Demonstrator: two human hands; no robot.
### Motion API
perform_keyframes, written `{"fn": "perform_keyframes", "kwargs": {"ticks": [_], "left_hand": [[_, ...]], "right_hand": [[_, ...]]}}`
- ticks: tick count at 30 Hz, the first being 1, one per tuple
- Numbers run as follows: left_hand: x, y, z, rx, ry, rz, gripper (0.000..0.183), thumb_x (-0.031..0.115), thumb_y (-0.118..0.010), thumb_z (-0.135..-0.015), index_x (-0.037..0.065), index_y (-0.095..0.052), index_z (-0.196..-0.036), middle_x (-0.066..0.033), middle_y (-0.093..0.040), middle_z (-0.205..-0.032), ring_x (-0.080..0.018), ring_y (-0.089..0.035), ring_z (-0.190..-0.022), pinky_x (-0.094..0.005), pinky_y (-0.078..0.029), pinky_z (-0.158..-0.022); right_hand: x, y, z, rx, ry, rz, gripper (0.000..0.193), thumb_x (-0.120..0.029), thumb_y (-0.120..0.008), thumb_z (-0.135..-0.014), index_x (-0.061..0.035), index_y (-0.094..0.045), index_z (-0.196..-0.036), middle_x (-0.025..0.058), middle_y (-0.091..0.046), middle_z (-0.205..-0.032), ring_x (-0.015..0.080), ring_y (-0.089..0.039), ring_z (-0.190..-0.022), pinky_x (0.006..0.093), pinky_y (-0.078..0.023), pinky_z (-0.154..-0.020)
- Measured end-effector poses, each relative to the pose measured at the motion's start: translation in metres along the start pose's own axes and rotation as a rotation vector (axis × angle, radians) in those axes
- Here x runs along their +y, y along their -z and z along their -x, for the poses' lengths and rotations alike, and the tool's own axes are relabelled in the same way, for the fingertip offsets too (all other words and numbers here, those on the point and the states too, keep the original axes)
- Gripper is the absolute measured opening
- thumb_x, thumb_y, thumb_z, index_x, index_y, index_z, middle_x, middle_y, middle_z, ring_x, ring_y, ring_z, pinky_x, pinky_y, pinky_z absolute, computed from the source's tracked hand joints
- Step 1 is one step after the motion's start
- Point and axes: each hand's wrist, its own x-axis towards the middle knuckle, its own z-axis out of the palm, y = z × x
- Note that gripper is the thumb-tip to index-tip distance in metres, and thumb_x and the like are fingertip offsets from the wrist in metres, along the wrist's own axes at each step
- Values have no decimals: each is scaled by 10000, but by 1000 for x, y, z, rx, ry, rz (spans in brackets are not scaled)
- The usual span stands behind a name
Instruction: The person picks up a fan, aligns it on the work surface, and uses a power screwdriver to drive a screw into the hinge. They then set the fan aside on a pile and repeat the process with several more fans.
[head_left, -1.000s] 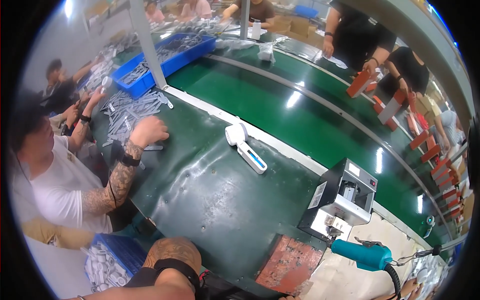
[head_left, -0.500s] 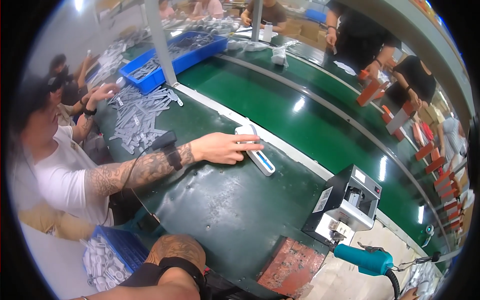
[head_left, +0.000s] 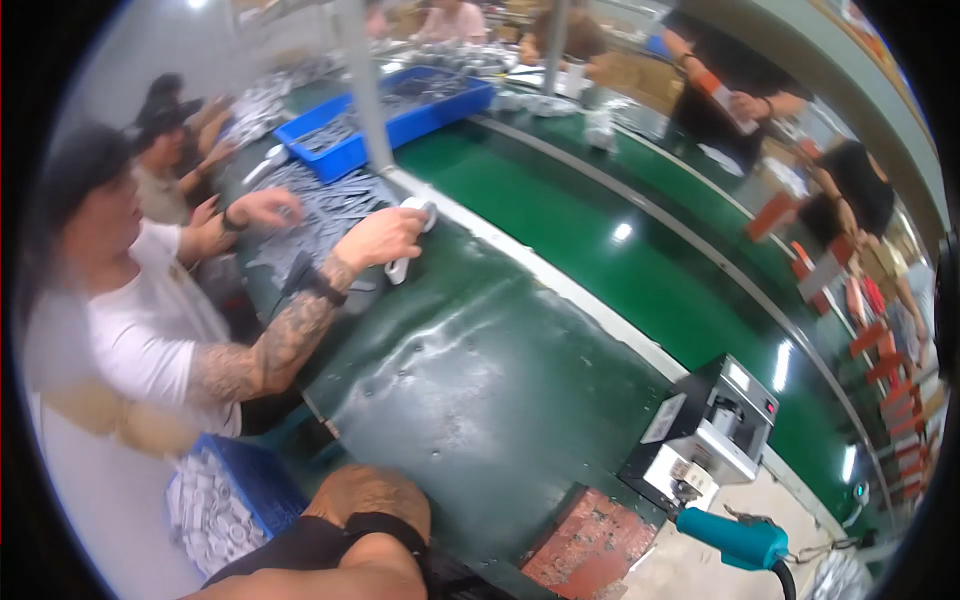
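Note:
My left hand rests at the near edge of the dark green table, with a black strap round the wrist; its fingers are hidden. It holds nothing that I can see. My right hand is out of view. To my left sits a co-worker in a white shirt, whose tattooed arm reaches over the table. That person's hand grips a white handheld device near the table's far left part.
A grey-white box machine, a teal hand tool and a red-brown mat lie at my right. A green conveyor belt runs behind. A blue tray, grey parts and a blue bin stand left.
The co-worker reached out to the white device in the middle of the table, took hold of it and pulled it back to the left. My left hand stayed put.

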Motion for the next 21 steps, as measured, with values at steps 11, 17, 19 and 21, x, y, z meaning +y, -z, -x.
{"fn": "perform_keyframes", "kwargs": {"ticks": [11, 17, 19, 21], "left_hand": [[-15, 7, -10, 370, 121, 235, 343, -1, -695, -842, 60, -532, -1137, -65, -504, -966, -152, -502, -816, -300, -413, -731], [-74, 2, 31, 250, 959, 302, 374, -66, -692, -898, 86, -578, -1220, 1, -569, -985, -102, -562, -848, -270, -484, -747], [-92, -16, 78, 132, 1162, 260, 314, -60, -709, -901, 45, -591, -1171, -35, -622, -1009, -94, -608, -856, -240, -519, -744], [-96, -24, 133, 53, 1528, 383, 267, 23, -728, -934, 20, -623, -1180, -32, -667, -1031, -86, -636, -906, -235, -532, -791]], "right_hand": [[-9, 13, -10, -44, -31, -93, 308, -67, -743, -835, -101, -483, -672, 95, -439, -638, 285, -468, -566, 423, -355, -528], [-8, 7, -1, -73, 37, -19, 334, -65, -738, -842, -103, -471, -644, 98, -422, -629, 284, -464, -561, 421, -358, -524], [-5, 1, 3, -12, 31, -42, 337, -68, -735, -846, -96, -468, -641, 100, -405, -618, 282, -454, -547, 417, -352, -516], [-4, 1, 4, -9, 32, -19, 338, -71, -731, -852, -90, -467, -641, 101, -400, -613, 282, -448, -541, 415, -347, -512]]}}
